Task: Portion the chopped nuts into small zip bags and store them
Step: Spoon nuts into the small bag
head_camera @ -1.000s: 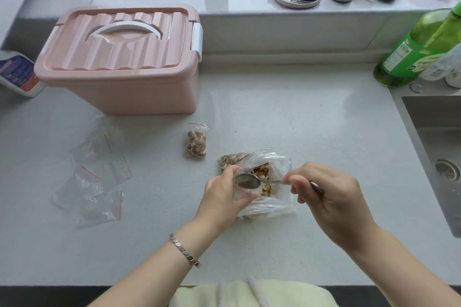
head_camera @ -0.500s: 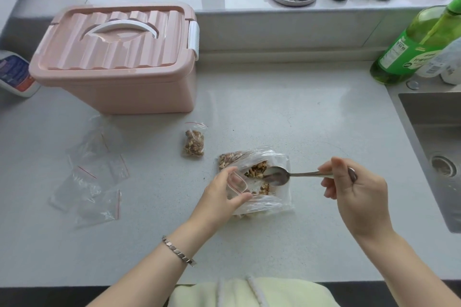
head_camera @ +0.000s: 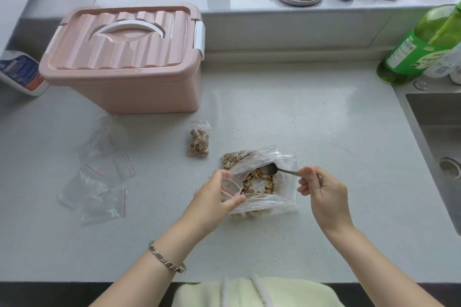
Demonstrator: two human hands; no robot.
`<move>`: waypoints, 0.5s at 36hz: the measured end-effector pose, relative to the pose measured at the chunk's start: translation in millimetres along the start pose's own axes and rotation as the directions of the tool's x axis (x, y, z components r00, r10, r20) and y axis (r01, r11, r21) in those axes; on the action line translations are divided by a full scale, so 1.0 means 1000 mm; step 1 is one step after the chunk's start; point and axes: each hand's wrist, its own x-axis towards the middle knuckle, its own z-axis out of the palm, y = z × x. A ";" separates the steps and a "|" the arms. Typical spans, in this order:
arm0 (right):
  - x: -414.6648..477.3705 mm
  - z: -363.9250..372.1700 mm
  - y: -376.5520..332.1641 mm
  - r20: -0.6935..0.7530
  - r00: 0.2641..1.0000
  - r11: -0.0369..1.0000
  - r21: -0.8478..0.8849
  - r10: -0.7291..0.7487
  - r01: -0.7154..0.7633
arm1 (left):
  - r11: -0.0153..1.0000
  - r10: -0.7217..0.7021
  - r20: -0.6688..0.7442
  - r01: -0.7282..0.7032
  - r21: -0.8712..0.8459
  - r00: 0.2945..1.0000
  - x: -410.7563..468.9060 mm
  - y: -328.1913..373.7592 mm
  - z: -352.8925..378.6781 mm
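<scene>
Two hands (head_camera: 214, 198) (head_camera: 325, 198), one spoon (head_camera: 270, 169), one nut bag (head_camera: 287, 163) — one filled zip bag (head_camera: 198, 143)

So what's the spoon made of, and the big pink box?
The spoon looks like metal, probably steel: grey and thin-handled, with a dull shine. The pink box looks like hard plastic: smooth and evenly coloured, with moulded ridges on its lid and white clip latches.
</scene>
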 end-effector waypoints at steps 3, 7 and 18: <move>0.000 -0.003 0.004 -0.012 0.995 0.991 0.091 0.098 -0.097 | 0.999 -0.034 0.045 0.033 0.025 0.998 0.005 -0.005 0.003; -0.004 -0.002 0.011 0.009 0.988 0.977 0.148 0.153 -0.152 | 0.996 -0.072 0.072 0.068 0.058 0.995 0.009 -0.007 0.007; -0.012 0.018 0.015 0.132 0.900 0.827 0.356 0.416 -0.435 | 0.997 -0.076 0.049 0.074 0.030 0.996 0.009 -0.003 0.004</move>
